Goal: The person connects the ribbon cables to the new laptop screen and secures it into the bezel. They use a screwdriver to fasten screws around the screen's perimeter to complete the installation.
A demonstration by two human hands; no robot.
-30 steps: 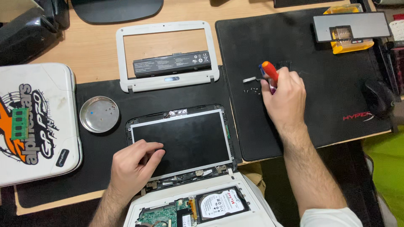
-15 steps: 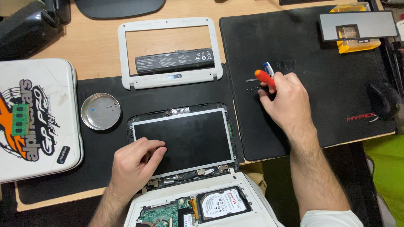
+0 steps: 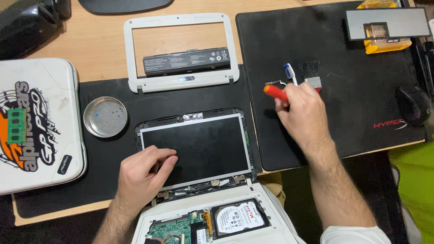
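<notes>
right hand [image 3: 302, 113] is closed around a screwdriver [image 3: 275, 93] with a red-orange handle, over the big black mouse mat [image 3: 357, 108] on the right side of the desk. handle end sticks out to the left of the fist; the shaft and tip are hidden, cannot tell where they point. a blue-and-white toothbrush [image 3: 289, 72] shows just above the knuckles, cannot tell if the hand holds it too. a small black-bristled brush [image 3: 310, 72] lies just beside it on the mat, touching or nearly touching the hand.

left hand [image 3: 144, 174] lies palm down, fingers loosely curled, holding nothing, on the lower left corner of a bare laptop screen panel [image 3: 199, 147]. panel lies flat in its black back cover, bezel off. below it the white laptop base [image 3: 212, 223] is opened up, green circuit board and a hard drive [image 3: 238, 218] showing.

white screen bezel [image 3: 181, 81] lies further up the desk, with a long black battery [image 3: 186, 61] inside its frame. round metal dish [image 3: 106, 116] with small screws sits left of the panel. white stickered laptop lid [image 3: 40, 122] at far left, a green memory stick [image 3: 16, 125] on it. black mouse [image 3: 413, 105] at right edge of the mat, grey panel over a yellow box [image 3: 388, 22] at top right.
</notes>
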